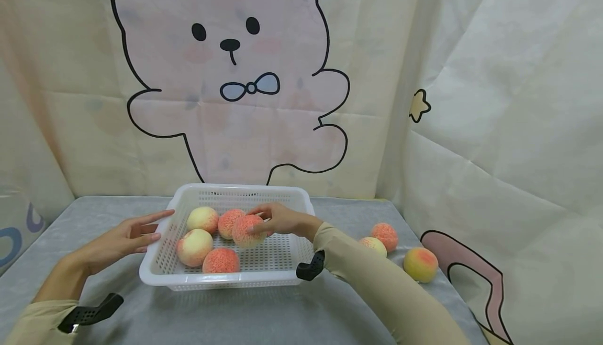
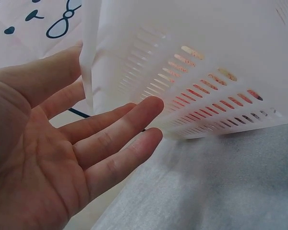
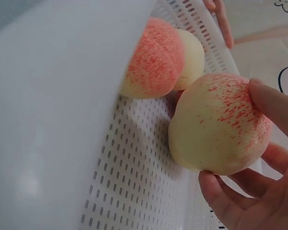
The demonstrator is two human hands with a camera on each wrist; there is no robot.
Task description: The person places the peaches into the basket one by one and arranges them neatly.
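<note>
A white perforated plastic basket (image 1: 226, 278) stands on the table with several peaches inside, among them a pale peach (image 1: 194, 247) and a red-speckled peach (image 1: 221, 260). My right hand (image 1: 284, 220) holds another peach (image 3: 218, 125) over the basket floor, thumb on one side and fingers on the other. That peach overlaps a red one (image 1: 229, 221) behind it in the head view. At the basket's left side, my left hand (image 1: 118, 241) touches the rim and outer wall with extended fingers (image 2: 134, 122).
To the right of the basket, beyond my right forearm, lie a red peach (image 1: 385, 236), a pale peach (image 1: 375, 245) partly hidden by the sleeve, and a yellow-red peach (image 1: 421, 265) near the table's right edge. A printed curtain (image 1: 367, 125) hangs behind the grey-covered table (image 1: 198, 319).
</note>
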